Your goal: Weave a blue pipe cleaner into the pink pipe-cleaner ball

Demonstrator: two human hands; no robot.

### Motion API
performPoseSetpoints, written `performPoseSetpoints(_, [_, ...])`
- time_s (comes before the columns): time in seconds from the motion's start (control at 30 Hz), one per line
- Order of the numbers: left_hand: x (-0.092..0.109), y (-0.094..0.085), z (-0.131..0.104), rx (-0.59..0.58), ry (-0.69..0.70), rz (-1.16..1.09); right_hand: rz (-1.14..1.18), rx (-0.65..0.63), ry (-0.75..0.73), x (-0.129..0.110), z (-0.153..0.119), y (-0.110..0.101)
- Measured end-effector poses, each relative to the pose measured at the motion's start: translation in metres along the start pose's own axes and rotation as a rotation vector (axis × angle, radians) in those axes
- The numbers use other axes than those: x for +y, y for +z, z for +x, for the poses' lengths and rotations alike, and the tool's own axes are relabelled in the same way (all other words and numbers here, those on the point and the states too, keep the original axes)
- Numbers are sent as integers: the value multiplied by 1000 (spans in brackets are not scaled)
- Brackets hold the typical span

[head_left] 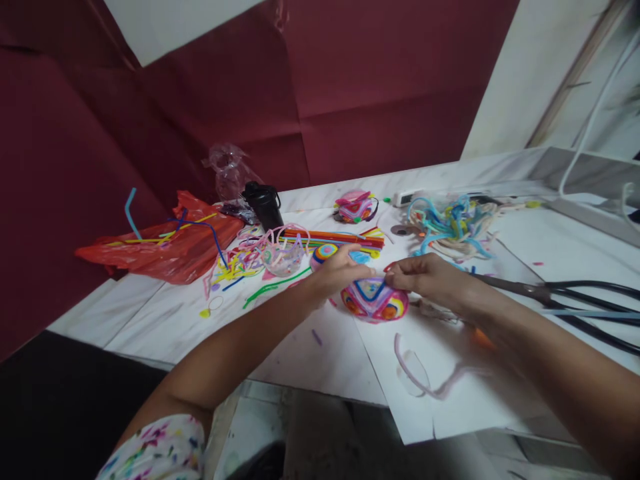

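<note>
A rounded, mask-like craft piece (373,307), covered in pink, blue, white, orange and yellow strips, is between my two hands above the table. My left hand (337,273) holds its upper left side, with the fingers curled toward the top edge. With thumb and fingertips together, my right hand (427,277) grips its upper right edge; whether a small strip is also pinched there I cannot tell. Just behind my left hand lies a round piece with coloured rings (324,252), partly covered. A pale purple strip (435,392) curls on the white paper (415,420) below.
Large black-handled scissors (545,290) lie right of my right forearm. Behind are bundled coloured stems (330,239), a similar decorated piece (355,208) and a pile of blue and beige strips (455,227). A red plastic bag (165,250) and black cup (263,207) stand left.
</note>
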State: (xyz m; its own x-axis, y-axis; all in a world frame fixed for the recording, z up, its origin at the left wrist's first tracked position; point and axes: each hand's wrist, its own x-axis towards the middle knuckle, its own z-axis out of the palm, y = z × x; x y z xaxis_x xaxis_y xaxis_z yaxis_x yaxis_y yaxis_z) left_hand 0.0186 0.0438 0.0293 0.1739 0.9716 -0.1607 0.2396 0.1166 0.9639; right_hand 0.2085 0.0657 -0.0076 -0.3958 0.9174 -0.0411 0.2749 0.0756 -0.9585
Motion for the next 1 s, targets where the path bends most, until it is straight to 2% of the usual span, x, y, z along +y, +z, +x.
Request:
performPoseSetpoints(0.17, [-29, 0, -18, 129, -7, 115, 45, -24, 71, -2, 0, -5])
performPoseSetpoints(0.33, [-49, 3, -18, 96, 30, 102, 66, -27, 130, -6, -3, -2])
performPoseSetpoints(0.5, [-48, 6, -20, 85, 38, -9, 63, -21, 157, -8, -5, 0])
performPoseSetpoints(0.63, [-44, 9, -25, 6, -3, -203, 65, -12, 162, -8, -4, 0])
performPoseSetpoints(0.7, [-44, 10, -24, 13, -38, -254, 69, -9, 153, -8, -3, 0])
performPoseSetpoints(0.83, [-45, 12, -22, 62, -84, -233, 60, -3, 122, -6, -2, -1])
performPoseSetpoints(1.0, [-44, 16, -24, 110, -57, -149, 37, 11, 91, -1, -2, -2])
